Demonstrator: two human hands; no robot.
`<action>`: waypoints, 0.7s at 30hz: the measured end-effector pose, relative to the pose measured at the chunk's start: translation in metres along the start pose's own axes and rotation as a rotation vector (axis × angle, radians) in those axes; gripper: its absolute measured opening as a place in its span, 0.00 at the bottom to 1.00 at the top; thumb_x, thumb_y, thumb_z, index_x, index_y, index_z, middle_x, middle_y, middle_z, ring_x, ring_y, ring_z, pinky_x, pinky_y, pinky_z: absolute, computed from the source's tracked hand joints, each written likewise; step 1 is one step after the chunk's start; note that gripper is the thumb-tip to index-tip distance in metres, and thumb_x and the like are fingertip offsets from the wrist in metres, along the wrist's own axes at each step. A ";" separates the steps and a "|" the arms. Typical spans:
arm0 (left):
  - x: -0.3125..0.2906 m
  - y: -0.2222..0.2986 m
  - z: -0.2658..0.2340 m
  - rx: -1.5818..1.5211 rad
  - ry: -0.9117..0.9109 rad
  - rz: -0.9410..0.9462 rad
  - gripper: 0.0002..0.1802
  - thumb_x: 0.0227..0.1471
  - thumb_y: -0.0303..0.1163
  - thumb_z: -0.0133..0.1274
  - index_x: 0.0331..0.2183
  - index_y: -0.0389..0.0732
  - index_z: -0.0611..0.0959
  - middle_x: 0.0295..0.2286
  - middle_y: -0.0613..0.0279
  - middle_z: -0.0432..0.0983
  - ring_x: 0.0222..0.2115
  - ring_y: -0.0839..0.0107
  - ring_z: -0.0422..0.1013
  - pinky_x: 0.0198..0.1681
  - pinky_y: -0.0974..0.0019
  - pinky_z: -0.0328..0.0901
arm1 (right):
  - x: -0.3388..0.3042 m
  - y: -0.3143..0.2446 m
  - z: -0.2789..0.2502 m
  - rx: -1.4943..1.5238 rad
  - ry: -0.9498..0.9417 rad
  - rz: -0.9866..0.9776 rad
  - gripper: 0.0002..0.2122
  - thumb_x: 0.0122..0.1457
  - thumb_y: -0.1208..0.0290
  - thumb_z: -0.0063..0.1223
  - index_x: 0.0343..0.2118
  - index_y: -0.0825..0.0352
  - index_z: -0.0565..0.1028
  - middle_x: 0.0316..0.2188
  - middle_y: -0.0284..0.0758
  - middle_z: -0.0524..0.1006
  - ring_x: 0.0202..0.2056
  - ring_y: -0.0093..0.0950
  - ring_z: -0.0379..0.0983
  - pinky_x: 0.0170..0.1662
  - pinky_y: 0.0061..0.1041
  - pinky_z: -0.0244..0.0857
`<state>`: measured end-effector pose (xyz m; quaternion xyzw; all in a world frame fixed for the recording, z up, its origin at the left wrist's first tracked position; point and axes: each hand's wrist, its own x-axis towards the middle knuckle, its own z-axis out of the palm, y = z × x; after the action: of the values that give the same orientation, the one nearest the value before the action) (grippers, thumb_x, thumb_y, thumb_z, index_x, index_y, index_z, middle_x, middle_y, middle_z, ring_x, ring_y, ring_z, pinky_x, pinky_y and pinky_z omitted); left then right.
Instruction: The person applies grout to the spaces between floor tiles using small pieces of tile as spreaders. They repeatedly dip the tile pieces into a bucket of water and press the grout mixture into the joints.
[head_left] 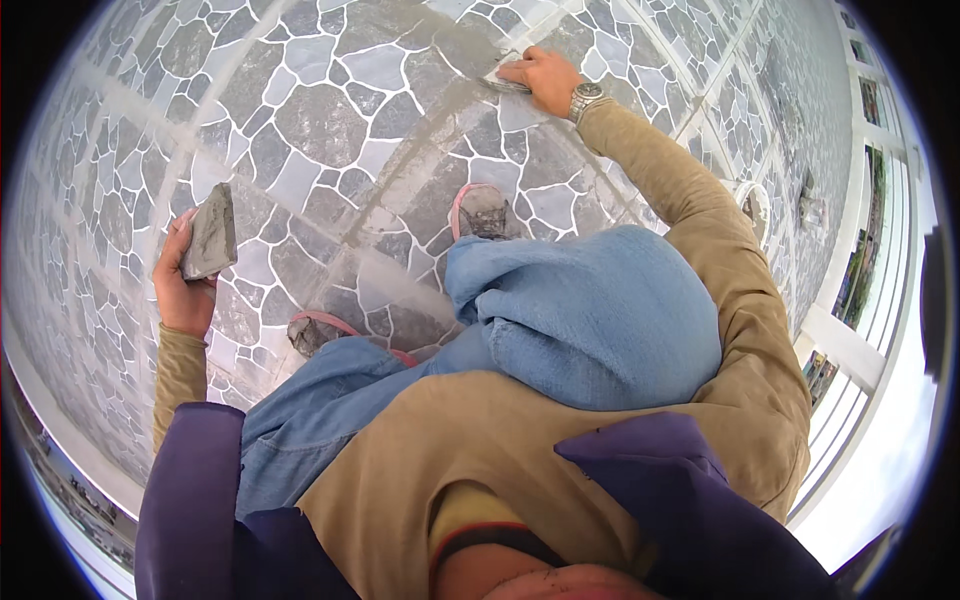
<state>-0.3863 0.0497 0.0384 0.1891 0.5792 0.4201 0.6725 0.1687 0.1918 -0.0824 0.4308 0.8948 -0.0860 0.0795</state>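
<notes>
My left hand point(184, 278), out at the left, is closed around a flat, four-sided plate point(212, 236) smeared with grey mortar. Its fingers grip the near-left edge, and the plate is held above the floor. At the top centre, my right hand point(548, 80) presses a small pale flat pad point(508, 76) against the tiled floor point(322, 122). Its fingers partly cover the pad, so its exact kind cannot be told. Around the pad, a wet grey smear of grout point(440, 112) runs along a tile joint.
My shoes point(482, 212) stand on stone-patterned tiles below the right hand. A white round container point(750, 208) sits beyond my right arm, with a small clear item point(814, 212) farther right. A white railing point(845, 350) borders the right side.
</notes>
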 end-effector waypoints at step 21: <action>0.059 -0.015 0.178 0.091 -0.216 -0.228 0.15 0.64 0.41 0.48 0.48 0.45 0.76 0.39 0.69 0.76 0.35 0.79 0.73 0.32 0.74 0.72 | -0.028 -0.166 -0.109 1.204 0.703 0.135 0.29 0.51 0.87 0.54 0.58 0.63 0.71 0.51 0.36 0.78 0.53 0.32 0.73 0.58 0.29 0.66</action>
<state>-0.2157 0.1283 0.0361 0.1965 0.5399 0.2913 0.7649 0.0481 0.0928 0.0441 0.4569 0.6354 -0.4172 -0.4621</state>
